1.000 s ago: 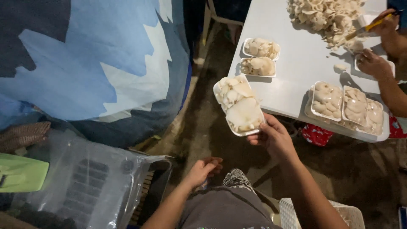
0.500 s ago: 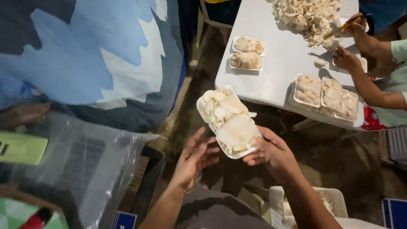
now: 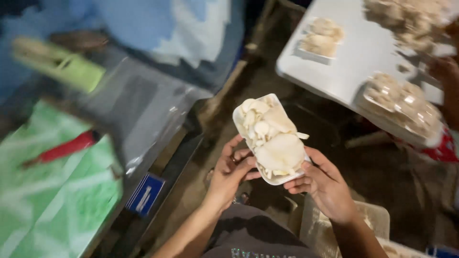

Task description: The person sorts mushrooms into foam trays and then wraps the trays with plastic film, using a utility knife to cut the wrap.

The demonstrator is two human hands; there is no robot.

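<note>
Tray of sliced mushrooms being held in both hands

The white foam tray (image 3: 270,138) is being gripped below the grey surface (image 3: 354,62), left hand (image 3: 229,174) and right hand (image 3: 322,184) clasping its near end; it is best kept level. A blue rectangular label (image 3: 145,194) is lying left of the tray, wrapped trays (image 3: 399,102) upper right.

A dark dirt floor (image 3: 401,191) lies under a grey worktop (image 3: 354,57); a blurred green surface (image 3: 57,191) is at left.
</note>
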